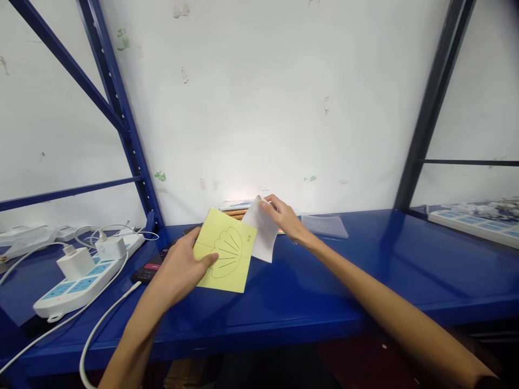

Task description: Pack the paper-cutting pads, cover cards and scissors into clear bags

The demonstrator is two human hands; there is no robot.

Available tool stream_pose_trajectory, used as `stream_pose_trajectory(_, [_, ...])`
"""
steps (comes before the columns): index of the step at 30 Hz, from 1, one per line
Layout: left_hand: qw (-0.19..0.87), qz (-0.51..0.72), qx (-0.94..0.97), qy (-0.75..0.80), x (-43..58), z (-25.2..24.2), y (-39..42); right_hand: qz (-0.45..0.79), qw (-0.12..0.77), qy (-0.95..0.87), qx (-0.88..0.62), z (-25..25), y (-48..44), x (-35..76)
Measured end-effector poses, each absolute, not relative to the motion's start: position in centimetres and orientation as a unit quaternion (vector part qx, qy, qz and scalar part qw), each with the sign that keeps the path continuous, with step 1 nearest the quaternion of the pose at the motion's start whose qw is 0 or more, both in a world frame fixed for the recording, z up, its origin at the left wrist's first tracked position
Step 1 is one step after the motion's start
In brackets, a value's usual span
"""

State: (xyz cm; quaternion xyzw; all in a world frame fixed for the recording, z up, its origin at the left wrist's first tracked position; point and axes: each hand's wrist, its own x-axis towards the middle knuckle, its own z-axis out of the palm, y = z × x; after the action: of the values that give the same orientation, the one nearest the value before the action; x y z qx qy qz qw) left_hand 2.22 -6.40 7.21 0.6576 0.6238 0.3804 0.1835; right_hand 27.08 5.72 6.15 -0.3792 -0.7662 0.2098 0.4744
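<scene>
My left hand (pixel 184 265) grips a square of yellow paper (pixel 231 273) by its left side, thumb on top. A seashell outline with ray lines and small characters is printed on it, and a faint crease runs across. To its right, my right hand (pixel 281 216) pinches the top of a white sheet of paper (pixel 263 237), which hangs tilted. The white sheet's left edge sits against the yellow paper's right edge; whether they are joined I cannot tell. Both papers are held above the blue shelf (pixel 308 292).
A small stack of books or boards (pixel 235 208) lies by the wall, partly hidden behind the papers. A clear plastic sleeve (pixel 324 226) is at the right. At the left are a phone (pixel 148 270), a power strip (pixel 81 286) with white chargers (pixel 77 263), and loose cables (pixel 105 319).
</scene>
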Motion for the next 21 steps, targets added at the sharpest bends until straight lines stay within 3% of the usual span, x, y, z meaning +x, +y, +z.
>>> stream_pose_trajectory(6, [0.117, 0.393, 0.668, 0.621, 2.6, 7.0, -6.6, 0.307, 0.440, -0.793, -0.288, 6.2, 5.1, 26.6])
stream_pose_trajectory(14, [-0.036, 0.317, 0.680, 0.661, 3.7, 7.5, -7.9, 0.428, 0.344, -0.816, -0.178, 6.4, 5.0, 27.4])
stream_pose_trajectory(17, [-0.059, 0.353, 0.683, 0.636, 4.2, 7.5, -8.0, 0.457, 0.359, -0.796, -0.169, 6.4, 4.8, 27.2])
stream_pose_trajectory(21, [-0.116, 0.442, 0.670, 0.585, 4.8, 7.3, -8.1, 0.475, 0.447, -0.733, -0.192, 6.3, 4.6, 26.8])
